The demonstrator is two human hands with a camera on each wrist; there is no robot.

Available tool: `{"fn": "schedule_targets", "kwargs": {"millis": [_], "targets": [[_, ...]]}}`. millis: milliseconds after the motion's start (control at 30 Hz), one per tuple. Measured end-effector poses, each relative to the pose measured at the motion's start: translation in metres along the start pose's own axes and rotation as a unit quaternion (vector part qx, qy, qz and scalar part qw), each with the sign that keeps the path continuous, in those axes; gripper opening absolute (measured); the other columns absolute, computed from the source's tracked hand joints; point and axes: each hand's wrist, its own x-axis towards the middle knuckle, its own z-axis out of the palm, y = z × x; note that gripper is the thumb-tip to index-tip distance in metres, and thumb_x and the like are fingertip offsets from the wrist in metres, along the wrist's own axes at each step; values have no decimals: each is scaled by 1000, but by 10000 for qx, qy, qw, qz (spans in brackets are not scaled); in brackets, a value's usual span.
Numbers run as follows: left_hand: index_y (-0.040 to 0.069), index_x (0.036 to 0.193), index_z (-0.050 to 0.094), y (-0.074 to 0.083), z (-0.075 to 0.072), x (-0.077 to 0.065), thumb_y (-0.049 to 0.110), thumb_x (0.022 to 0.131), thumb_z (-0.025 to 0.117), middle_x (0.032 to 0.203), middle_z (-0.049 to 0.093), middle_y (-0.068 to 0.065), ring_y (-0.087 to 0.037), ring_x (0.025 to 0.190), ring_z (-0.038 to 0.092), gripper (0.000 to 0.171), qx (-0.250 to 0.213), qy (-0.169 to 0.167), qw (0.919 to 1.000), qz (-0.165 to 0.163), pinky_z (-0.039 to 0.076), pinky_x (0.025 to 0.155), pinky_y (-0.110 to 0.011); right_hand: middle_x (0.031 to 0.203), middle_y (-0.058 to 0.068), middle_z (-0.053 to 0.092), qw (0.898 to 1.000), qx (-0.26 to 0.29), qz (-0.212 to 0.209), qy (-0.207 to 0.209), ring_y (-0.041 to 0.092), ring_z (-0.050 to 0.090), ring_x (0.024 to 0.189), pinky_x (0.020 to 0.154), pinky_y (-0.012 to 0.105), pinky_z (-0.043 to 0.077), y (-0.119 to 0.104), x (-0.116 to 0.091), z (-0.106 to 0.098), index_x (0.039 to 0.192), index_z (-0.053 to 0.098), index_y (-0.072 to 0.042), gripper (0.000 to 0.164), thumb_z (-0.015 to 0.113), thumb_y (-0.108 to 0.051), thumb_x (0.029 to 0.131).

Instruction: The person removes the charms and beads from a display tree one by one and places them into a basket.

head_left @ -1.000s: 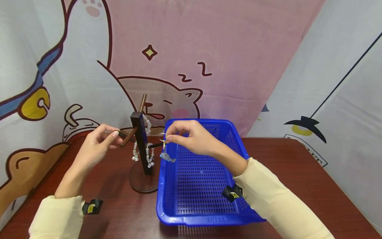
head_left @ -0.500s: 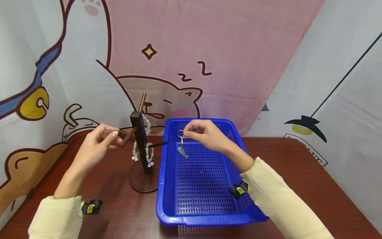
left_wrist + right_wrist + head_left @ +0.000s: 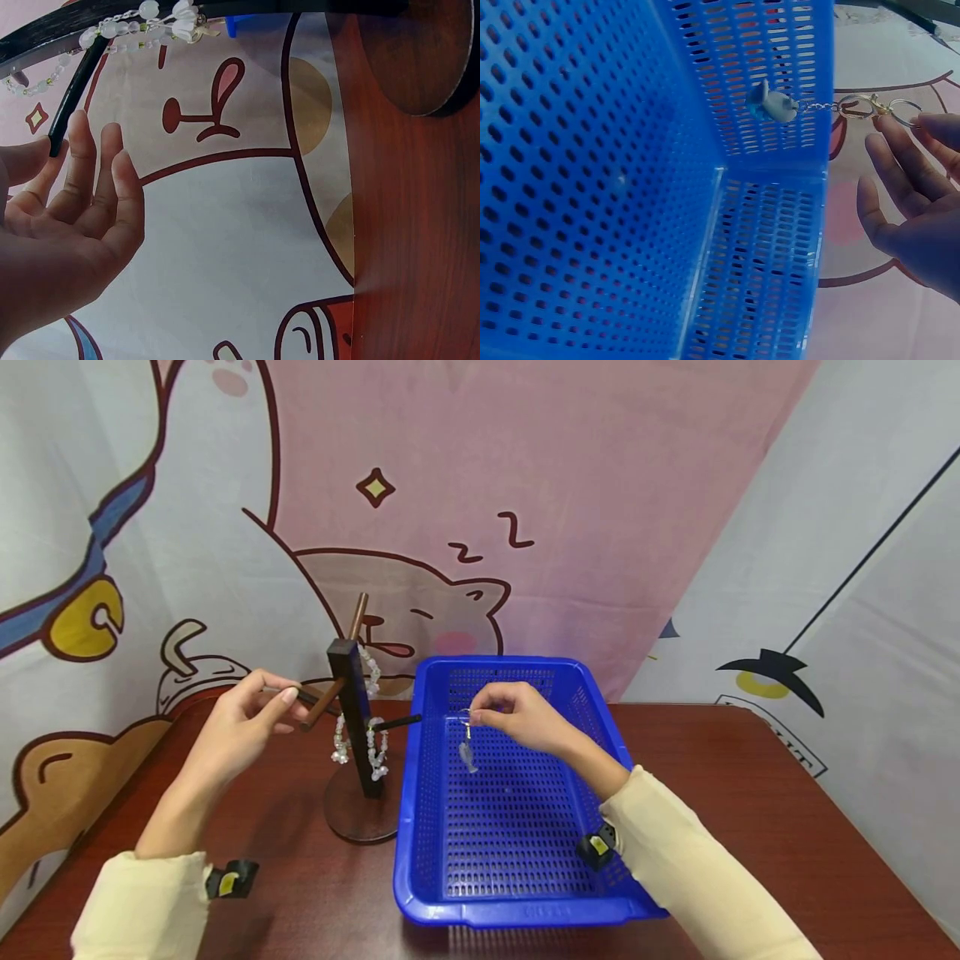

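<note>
With thumb and fingers, my left hand pinches the tip of a dark peg on a wooden jewelry stand. Clear beaded bracelets with pale flower charms hang from the stand's pegs. My right hand pinches the ring of a keychain above the blue basket. A small pale fish-like charm dangles from its chain, inside the basket's outline in the right wrist view. No other thing shows in the basket.
The basket stands on a dark red wooden table, right beside the stand's round base. Behind the table hangs a cartoon-printed cloth. A brown peg juts toward the viewer beside my left fingers.
My right hand has carried the keychain rightward from the stand's right peg to over the basket, then lowered it slightly. My left hand stays on the peg.
</note>
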Motion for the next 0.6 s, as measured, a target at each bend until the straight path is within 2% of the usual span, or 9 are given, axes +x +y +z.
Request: {"fn": "schedule_targets", "kwargs": {"millis": [100,333,600], "targets": [[-2,109,53,0,0,0,18,97,47,79,65,-7,0,73,59,24,-11,6,10000,19,52,65,-18,78,5,62,10000,-82,32,-31,13,55,73,65,25,48,4,-1,2,83,64,2,4,62,-1,84],[-3,109,53,1,1,0,18,97,47,80,65,-8,0,73,59,25,-20,-3,10000,12,52,66,-19,80,9,64,10000,-30,-3,-36,14,58,76,70,30,50,9,-1,5,85,65,-1,4,64,-1,82],[-2,109,52,1,0,-1,18,97,47,80,65,-8,0,74,59,25,6,-8,10000,3,52,67,-20,81,2,65,9998,-165,80,-120,13,59,78,71,33,50,5,-1,8,89,66,-3,8,66,-6,82]]}}
